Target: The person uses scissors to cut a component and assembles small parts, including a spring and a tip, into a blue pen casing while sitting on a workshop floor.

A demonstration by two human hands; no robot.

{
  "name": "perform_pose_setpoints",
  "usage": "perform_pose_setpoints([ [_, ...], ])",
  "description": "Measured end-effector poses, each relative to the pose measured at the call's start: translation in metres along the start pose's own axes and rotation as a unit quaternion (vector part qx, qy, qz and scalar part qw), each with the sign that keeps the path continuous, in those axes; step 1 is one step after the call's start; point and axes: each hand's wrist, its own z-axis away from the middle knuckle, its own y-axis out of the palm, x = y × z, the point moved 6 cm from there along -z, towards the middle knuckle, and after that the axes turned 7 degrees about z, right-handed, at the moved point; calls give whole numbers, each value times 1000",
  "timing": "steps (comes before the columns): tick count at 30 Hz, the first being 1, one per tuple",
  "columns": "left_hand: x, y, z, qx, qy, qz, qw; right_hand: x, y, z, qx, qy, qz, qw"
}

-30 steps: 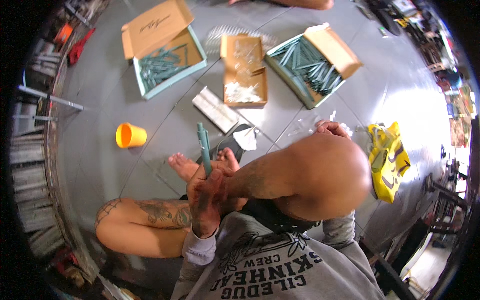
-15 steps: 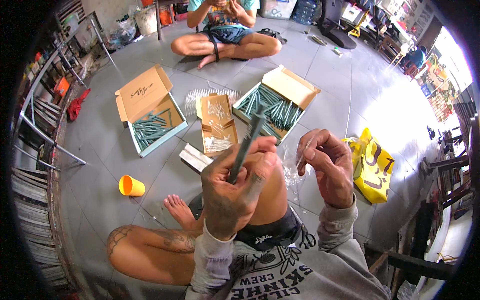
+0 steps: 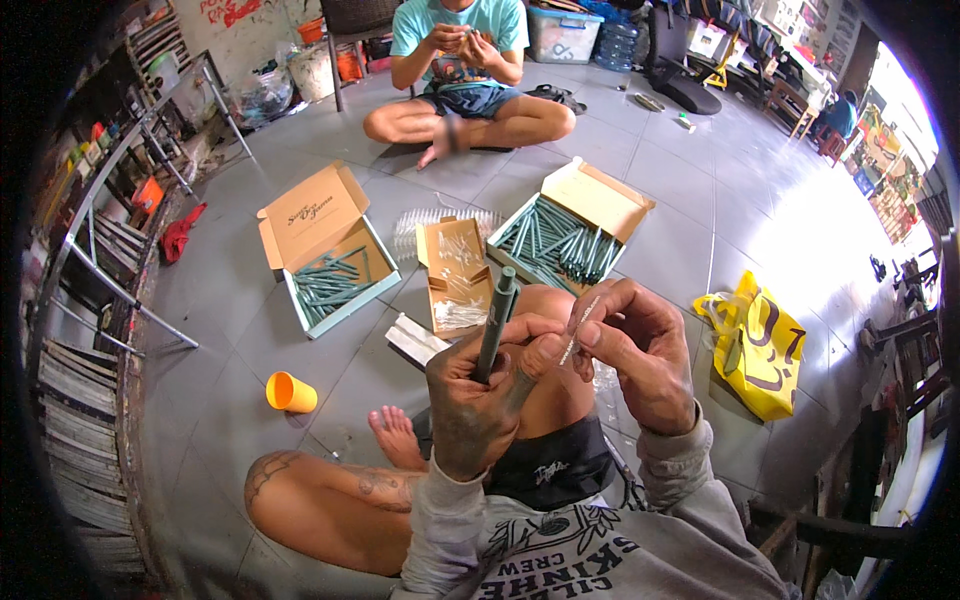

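Observation:
My left hand (image 3: 480,405) is closed around a dark green pen (image 3: 495,328), which stands nearly upright out of the fist. The thumb and forefinger of that hand also meet the lower end of a thin clear strip (image 3: 584,326) with small printing. My right hand (image 3: 645,355) pinches the same strip between thumb and fingers, just right of the left. Beyond my hands, an open box (image 3: 318,213) at left and another open box (image 3: 602,197) at right hold many green pens. Between them, a narrow cardboard box (image 3: 461,291) holds small clear and white pieces.
A spiky row of clear plastic pieces (image 3: 408,236) lies behind the narrow box, and a white carton (image 3: 418,336) in front. An orange cup (image 3: 291,393) stands left; a yellow bag (image 3: 755,350) lies right. Another person (image 3: 460,80) sits cross-legged opposite, hands together. Metal frames line the left.
My hands have come together, so the left thumb and forefinger now meet the strip in my right hand. The pen has turned more upright. The view has shifted slightly.

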Motion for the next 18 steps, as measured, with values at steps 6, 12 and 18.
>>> perform_pose_setpoints([
  [6,1,-21,-2,-35,-27,-13,999,-13,11,-7,-18,-26,11,999],
  [12,-8,-45,1,-9,-24,-9,1000,-26,25,-18,-28,-45,8,999],
  [18,-17,-85,0,-34,-12,-110,993,-51,50,-27,40,42,-138,989],
])
